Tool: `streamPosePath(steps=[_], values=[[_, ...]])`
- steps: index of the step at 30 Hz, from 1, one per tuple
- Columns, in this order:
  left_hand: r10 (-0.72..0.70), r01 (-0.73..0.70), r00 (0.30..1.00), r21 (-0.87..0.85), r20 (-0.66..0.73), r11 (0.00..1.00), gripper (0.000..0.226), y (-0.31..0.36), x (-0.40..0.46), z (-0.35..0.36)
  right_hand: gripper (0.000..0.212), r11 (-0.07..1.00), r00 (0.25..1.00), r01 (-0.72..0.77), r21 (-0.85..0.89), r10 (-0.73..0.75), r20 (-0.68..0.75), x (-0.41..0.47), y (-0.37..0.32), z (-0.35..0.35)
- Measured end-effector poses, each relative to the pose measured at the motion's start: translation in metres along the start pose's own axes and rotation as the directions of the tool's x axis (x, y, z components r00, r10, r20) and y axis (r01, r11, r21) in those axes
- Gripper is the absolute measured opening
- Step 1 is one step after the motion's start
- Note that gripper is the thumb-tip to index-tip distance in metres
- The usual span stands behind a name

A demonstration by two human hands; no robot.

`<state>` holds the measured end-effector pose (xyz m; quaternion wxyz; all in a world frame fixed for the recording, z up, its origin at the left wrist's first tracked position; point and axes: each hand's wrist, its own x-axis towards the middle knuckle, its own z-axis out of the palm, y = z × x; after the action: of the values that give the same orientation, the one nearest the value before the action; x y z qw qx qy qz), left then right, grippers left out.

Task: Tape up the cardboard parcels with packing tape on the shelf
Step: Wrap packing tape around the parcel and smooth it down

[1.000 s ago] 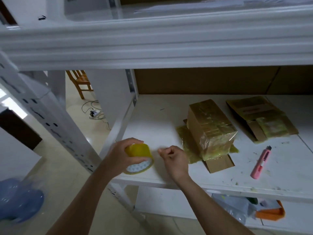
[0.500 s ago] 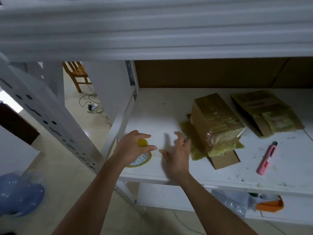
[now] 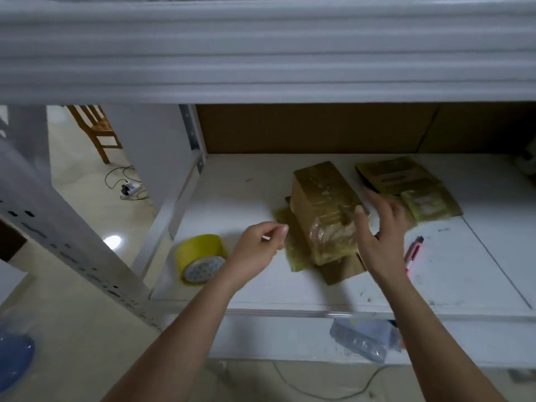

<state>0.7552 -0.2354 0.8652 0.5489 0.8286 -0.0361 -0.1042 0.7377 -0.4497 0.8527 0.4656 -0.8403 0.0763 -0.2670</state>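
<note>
A taped cardboard parcel [image 3: 322,204] stands on the white shelf [image 3: 246,288], on top of flattened cardboard and yellowish tape. My right hand [image 3: 380,230] hovers open at the parcel's right side, fingers spread, close to it. My left hand [image 3: 256,250] hangs just left of the parcel with loosely curled fingers and holds nothing. The yellow packing tape roll [image 3: 200,259] lies free on the shelf near its front left corner. A second, flatter taped parcel [image 3: 406,187] lies further back to the right.
A pink utility knife [image 3: 413,253] lies on the shelf right of my right hand. Brown cardboard [image 3: 319,129] lines the shelf's back. The upper shelf's edge [image 3: 261,53] overhangs. A plastic bag [image 3: 362,338] sits on the lower level. A wooden chair [image 3: 95,129] and cables are on the floor, left.
My left hand has let go of the tape roll, which now lies on the shelf. Both hands have moved right toward the parcel, and my right hand has opened up.
</note>
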Motion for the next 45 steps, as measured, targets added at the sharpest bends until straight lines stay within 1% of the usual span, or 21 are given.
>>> streamPosePath(steps=[1,2,3,5,7,9,11,13,16,20,22,25,27,29,30,32,34,37,39,42,45], values=[[-0.098,0.105,0.994,-0.153,0.056,0.983,0.026,0.003,0.001,0.012,0.032,0.995,0.990,-0.086,0.057,0.078,0.117,0.005,0.007,-0.003],[-0.171,0.200,0.978,-0.297,0.120,0.934,0.028,0.004,0.001,0.021,0.031,0.989,0.974,-0.120,0.083,0.101,0.203,0.005,0.011,-0.005],[-0.212,0.262,0.963,-0.407,0.165,0.875,0.033,0.005,0.002,0.027,0.033,0.992,0.968,-0.100,0.077,0.079,0.237,0.000,0.012,-0.006],[-0.265,0.323,0.946,-0.512,0.185,0.796,0.047,0.002,0.004,0.033,0.036,0.996,0.971,-0.047,0.071,0.029,0.236,-0.012,0.013,-0.007],[-0.272,0.325,0.946,-0.541,0.179,0.776,0.046,-0.001,0.005,0.034,0.037,0.993,0.972,-0.063,0.101,0.038,0.230,-0.019,0.017,-0.007],[-0.261,0.311,0.950,-0.537,0.170,0.784,0.031,-0.002,0.004,0.036,0.039,0.991,0.969,-0.085,0.104,0.058,0.239,-0.019,0.021,-0.007],[-0.234,0.276,0.961,-0.474,0.146,0.836,0.020,-0.003,0.003,0.038,0.042,0.992,0.968,-0.078,0.103,0.050,0.248,-0.017,0.023,-0.009],[-0.179,0.209,0.977,-0.364,0.115,0.908,0.018,-0.004,0.004,0.043,0.042,0.993,0.963,-0.065,0.102,0.036,0.267,-0.017,0.027,-0.010],[-0.088,0.085,0.996,-0.195,-0.011,0.977,0.021,-0.011,0.008,0.059,0.041,0.996,0.950,-0.018,0.092,-0.011,0.311,-0.015,0.035,-0.012],[0.022,-0.040,0.986,-0.106,-0.163,0.994,0.022,-0.025,0.008,0.086,0.052,0.999,0.925,0.039,0.033,-0.049,0.376,-0.012,0.039,-0.012],[0.043,-0.051,0.976,-0.033,-0.212,0.998,0.017,-0.027,0.007,0.094,0.056,0.998,0.915,0.067,-0.014,-0.056,0.400,-0.012,0.042,-0.013],[0.112,-0.116,0.963,-0.005,-0.245,0.993,0.003,-0.024,0.004,0.093,0.055,0.995,0.917,0.095,-0.040,-0.072,0.392,-0.010,0.048,-0.013],[0.174,-0.179,0.948,0.006,-0.265,0.984,0.034,-0.022,0.001,0.084,0.056,0.993,0.921,0.111,-0.028,-0.092,0.378,-0.007,0.050,-0.014],[0.246,-0.249,0.937,0.018,-0.247,0.968,0.064,-0.022,-0.004,0.075,0.059,0.990,0.916,0.142,-0.004,-0.130,0.379,-0.005,0.051,-0.017],[0.270,-0.281,0.939,-0.021,-0.213,0.959,0.067,-0.019,-0.008,0.071,0.063,0.988,0.911,0.151,0.016,-0.145,0.386,-0.005,0.050,-0.019],[0.290,-0.306,0.950,-0.150,-0.118,0.940,0.056,-0.014,-0.012,0.073,0.071,0.988,0.907,0.144,0.052,-0.153,0.392,-0.006,0.047,-0.021],[0.284,-0.294,0.955,-0.171,-0.081,0.940,0.036,-0.005,-0.012,0.076,0.072,0.983,0.918,0.170,0.066,-0.183,0.351,-0.006,0.044,-0.018],[0.246,-0.268,0.957,-0.146,-0.154,0.952,0.036,-0.001,-0.006,0.080,0.069,0.982,0.949,0.165,0.094,-0.184,0.257,-0.009,0.042,-0.009],[0.232,-0.255,0.956,-0.118,-0.181,0.960,0.037,-0.001,-0.003,0.078,0.066,0.983,0.957,0.155,0.095,-0.174,0.234,-0.008,0.043,-0.006],[0.242,-0.255,0.961,-0.088,-0.137,0.963,0.045,-0.001,-0.001,0.074,0.052,0.980,0.951,0.137,0.142,-0.171,0.258,-0.005,0.046,-0.009],[0.238,-0.247,0.966,-0.105,-0.097,0.963,0.040,0.006,-0.001,0.071,0.041,0.972,0.932,0.129,0.196,-0.186,0.312,0.004,0.053,-0.016]])
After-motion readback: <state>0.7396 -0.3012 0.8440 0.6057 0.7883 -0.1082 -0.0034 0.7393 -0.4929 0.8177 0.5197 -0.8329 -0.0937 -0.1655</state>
